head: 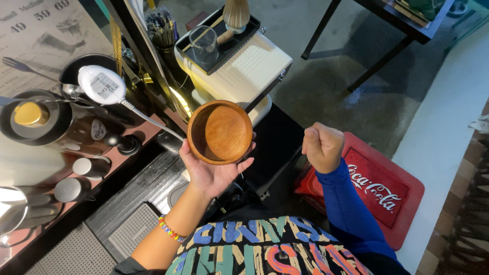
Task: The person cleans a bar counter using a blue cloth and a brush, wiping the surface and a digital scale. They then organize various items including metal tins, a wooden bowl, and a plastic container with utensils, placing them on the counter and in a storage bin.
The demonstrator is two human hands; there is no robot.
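My left hand [211,170] cups an empty round wooden bowl [220,132] from below, holding it tilted toward me at chest height. A bead bracelet circles that wrist. My right hand [322,146], in a blue sleeve, hovers to the right of the bowl as a closed fist; nothing shows in it. The bowl sits in front of a cream-coloured machine [244,69].
On the machine rests a black tray [222,42] with a clear glass [204,45] and a bamboo whisk [237,14]. A counter at left carries a dark kettle [48,125], metal cups [76,178] and a white plug [102,85] with its cord. A red crate [379,191] stands on the floor at right.
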